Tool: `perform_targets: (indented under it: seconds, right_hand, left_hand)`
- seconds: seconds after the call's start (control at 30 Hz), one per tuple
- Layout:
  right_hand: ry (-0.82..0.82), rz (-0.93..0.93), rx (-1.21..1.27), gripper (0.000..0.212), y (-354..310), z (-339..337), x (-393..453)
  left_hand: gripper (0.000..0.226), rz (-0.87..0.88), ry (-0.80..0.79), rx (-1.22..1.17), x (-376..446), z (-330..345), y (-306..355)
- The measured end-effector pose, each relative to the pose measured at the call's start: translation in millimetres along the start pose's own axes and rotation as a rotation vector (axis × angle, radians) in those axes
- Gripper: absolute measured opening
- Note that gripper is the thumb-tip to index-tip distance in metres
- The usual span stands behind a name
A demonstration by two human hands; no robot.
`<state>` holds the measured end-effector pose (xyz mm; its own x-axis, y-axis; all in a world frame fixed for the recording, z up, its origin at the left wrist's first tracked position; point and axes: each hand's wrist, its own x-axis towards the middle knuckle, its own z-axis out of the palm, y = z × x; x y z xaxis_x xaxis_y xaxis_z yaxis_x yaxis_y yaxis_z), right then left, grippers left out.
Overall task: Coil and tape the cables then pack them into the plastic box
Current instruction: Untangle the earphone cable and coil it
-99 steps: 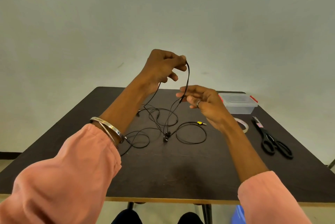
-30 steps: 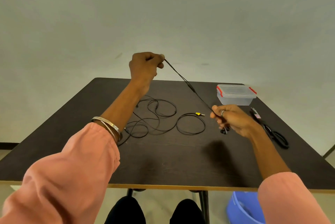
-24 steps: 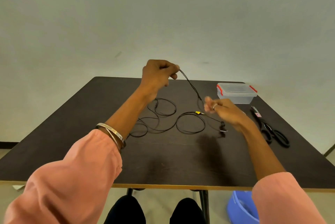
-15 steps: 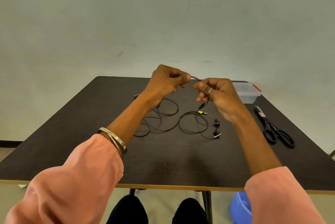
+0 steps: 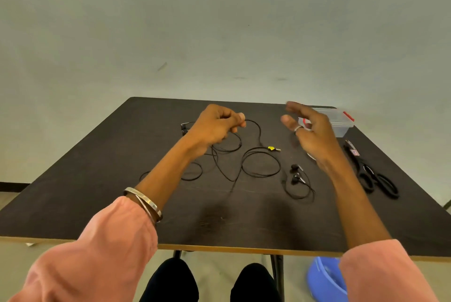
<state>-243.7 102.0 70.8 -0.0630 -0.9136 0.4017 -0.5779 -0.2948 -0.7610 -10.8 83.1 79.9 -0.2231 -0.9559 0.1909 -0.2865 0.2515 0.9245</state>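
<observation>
1. Since half a second back, the right hand point(image 5: 313, 134) has let go of the cable point(image 5: 253, 138) and drawn away from the left hand point(image 5: 216, 127). The earbuds point(image 5: 296, 174), which hung off the table a second ago, now lie on it.
2. Left hand: fingers curled, pinching the cable between thumb and forefinger, raised above the far middle of the table point(image 5: 73, 191).
3. Right hand: fingers spread and relaxed, holding nothing, blurred by motion, at 3 o'clock from the left.
4. From the pinch the cable arcs out toward 3 o'clock, drops toward 5 o'clock, and joins loose loops lying flat at 5 to 6 o'clock below the grip. The yellow plug point(image 5: 273, 148) sits at 4 o'clock, pointing toward 3 o'clock.
5. Key relation, as I judge it: the earbuds' end lies at 4 o'clock from the pinch and 6 o'clock from the right hand, so the free right hand is the nearer one to gather slack for coiling.
6. Behind the right hand at 2 o'clock stands the plastic box point(image 5: 341, 123), lid on, red clips. Scissors point(image 5: 373, 174) lie at the table's right edge, long axis running 11 to 5 o'clock. The tape roll point(image 5: 311, 156) is mostly hidden under the right wrist.
7. A small label on the scissors' blade is too small to read; no other writing shows.
</observation>
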Motion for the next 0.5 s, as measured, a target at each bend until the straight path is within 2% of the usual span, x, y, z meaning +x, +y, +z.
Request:
perform_targets:
  seconds: [0.07,0.13,0.27,0.4,0.5]
  right_hand:
    - [-0.133,-0.091,0.123,0.033,-16,9,-3]
    - [-0.236,-0.113,0.169,0.014,-24,17,-5]
    - [-0.284,-0.053,0.379,0.021,-23,22,-7]
    - [-0.236,0.071,0.424,0.030,-13,12,-4]
    - [-0.093,0.147,0.449,0.028,-3,-4,2]
  left_hand:
    - [0.029,0.005,-0.035,-0.011,-2,9,7]
    - [0.029,0.006,-0.067,-0.035,-4,14,12]
    - [0.036,0.001,-0.111,-0.046,-11,11,13]
    - [0.039,-0.037,-0.173,-0.047,-18,1,7]
    - [0.039,-0.061,-0.201,-0.100,-21,-12,-2]
